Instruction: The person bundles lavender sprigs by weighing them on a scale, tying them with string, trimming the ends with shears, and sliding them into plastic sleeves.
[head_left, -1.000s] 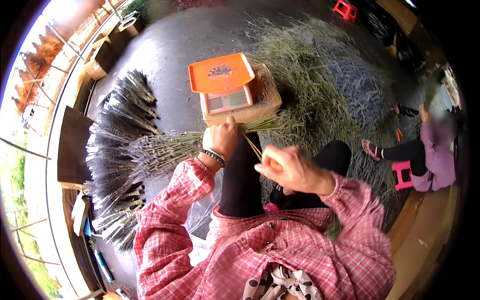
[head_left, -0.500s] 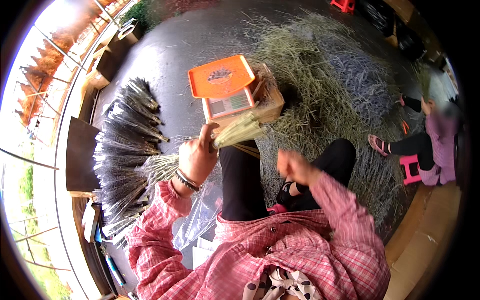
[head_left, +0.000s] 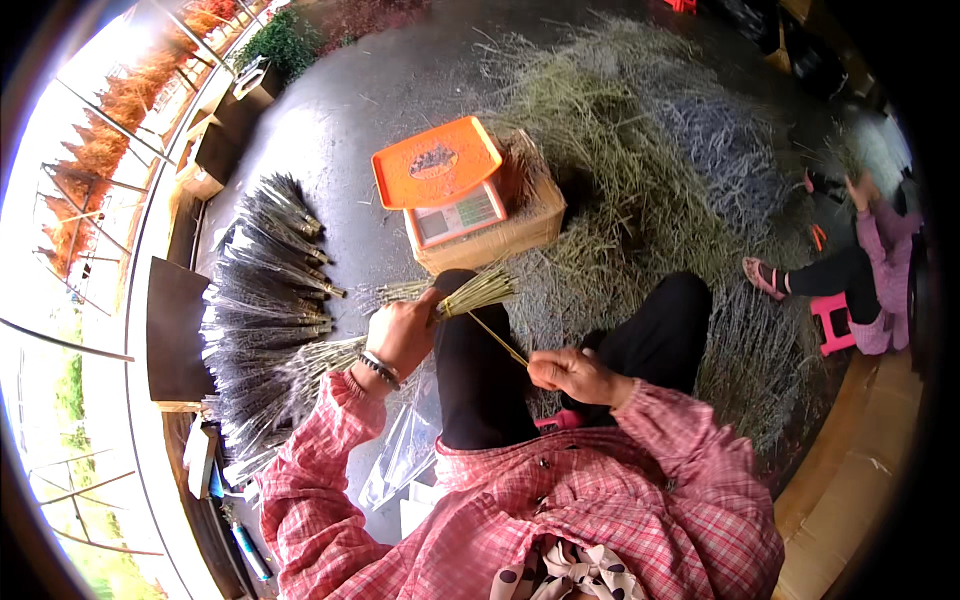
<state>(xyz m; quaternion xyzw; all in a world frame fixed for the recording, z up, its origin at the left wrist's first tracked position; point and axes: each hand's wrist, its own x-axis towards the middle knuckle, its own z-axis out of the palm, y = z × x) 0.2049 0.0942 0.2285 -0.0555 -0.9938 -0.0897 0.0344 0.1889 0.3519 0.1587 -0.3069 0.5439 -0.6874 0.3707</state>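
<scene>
My left hand (head_left: 402, 332) is closed around a bundle of dried lavender (head_left: 478, 293) above my left knee. The cut stem ends point right, and the flower end trails left behind my wrist. From the bundle a thin yellow-brown band (head_left: 500, 338) runs taut, down and right, to my right hand (head_left: 580, 376). My right fingers pinch its far end in front of my lap. Left of my left hand, finished-looking lavender bundles (head_left: 265, 310) lie in a fanned row, stems toward the right.
An orange scale (head_left: 437, 165) stands on a cardboard box (head_left: 540, 215) ahead of my knees. Loose lavender stalks (head_left: 610, 140) make a large heap at the right. A co-worker (head_left: 885, 260) sits at far right by a pink stool (head_left: 830, 322). Clear plastic (head_left: 400, 450) lies near my left elbow.
My right hand has moved down and slightly left, and the band between it and the bundle now shows stretched and clear. The left hand keeps its hold, its fingers lower. The view has shifted slightly.
</scene>
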